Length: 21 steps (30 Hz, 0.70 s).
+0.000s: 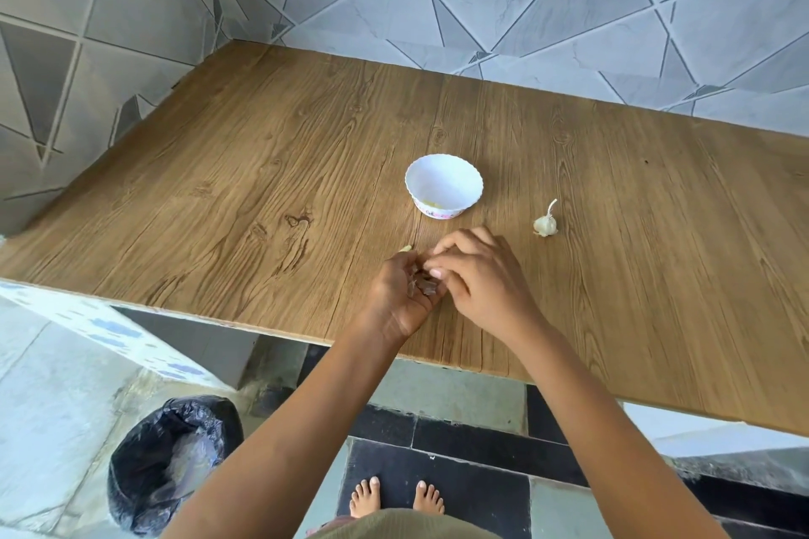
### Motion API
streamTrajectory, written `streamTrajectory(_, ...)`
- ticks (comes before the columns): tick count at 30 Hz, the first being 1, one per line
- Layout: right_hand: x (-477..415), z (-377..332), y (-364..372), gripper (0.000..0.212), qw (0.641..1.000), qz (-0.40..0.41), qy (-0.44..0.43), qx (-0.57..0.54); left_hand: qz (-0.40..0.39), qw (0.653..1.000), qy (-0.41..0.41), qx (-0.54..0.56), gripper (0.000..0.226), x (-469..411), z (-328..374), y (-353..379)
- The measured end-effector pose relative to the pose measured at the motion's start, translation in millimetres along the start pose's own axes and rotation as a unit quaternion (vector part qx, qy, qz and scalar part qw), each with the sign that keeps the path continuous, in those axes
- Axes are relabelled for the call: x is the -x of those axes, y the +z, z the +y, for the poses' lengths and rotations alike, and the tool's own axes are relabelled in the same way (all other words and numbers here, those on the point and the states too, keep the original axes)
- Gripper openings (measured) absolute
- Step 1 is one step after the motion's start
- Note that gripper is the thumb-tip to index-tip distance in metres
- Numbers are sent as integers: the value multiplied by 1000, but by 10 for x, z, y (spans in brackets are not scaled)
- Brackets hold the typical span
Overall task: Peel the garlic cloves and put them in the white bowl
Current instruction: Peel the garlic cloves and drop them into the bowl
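Observation:
A white scalloped bowl (444, 185) stands in the middle of the wooden counter (262, 171), with a pale bit of garlic at its bottom. My left hand (400, 298) is cupped palm up just in front of it and holds a small clump of thin peels (422, 284). The fingertips of my right hand (479, 276) pinch at something over that palm; I cannot make out a clove there. A small pale clove or scrap (406, 249) lies on the counter just beyond my left fingers. The rest of a garlic bulb (545, 224) with its stalk sits right of the bowl.
Tiled walls close off the counter's back and left sides. On the floor at lower left stands a bin lined with a black bag (173, 462). My bare feet (396, 497) are on dark floor tiles below the counter's front edge.

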State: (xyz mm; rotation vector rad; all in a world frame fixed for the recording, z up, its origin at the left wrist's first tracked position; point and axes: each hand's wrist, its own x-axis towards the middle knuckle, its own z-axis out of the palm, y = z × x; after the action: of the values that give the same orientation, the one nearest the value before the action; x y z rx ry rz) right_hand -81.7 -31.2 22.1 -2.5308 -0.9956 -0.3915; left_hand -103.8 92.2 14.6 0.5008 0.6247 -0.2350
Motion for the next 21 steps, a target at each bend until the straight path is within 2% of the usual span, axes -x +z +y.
streamTrajectory(3,29,-38,1,6,998,46,20,25,-11,1000,4,0,58,-21,-13,9)
streamTrajectory(7,42,-58,4,28,996,57,68,24,-12,1000,4,-17,43,1,-21,23)
streamTrajectory(13,155,18,18,29,998,12,55,-24,-17,1000,-2,-8,40,0,-23,32)
streamTrajectory(16,266,118,-27,17,994,28,83,-71,-26,1000,-17,-3,40,-13,-7,15)
streamTrajectory(17,320,166,-43,12,992,21,92,-81,-30,999,-18,0,40,-20,-2,4)
streamTrajectory(21,471,254,-58,20,982,-98,140,-80,-26,999,-19,0,40,-48,14,-37)
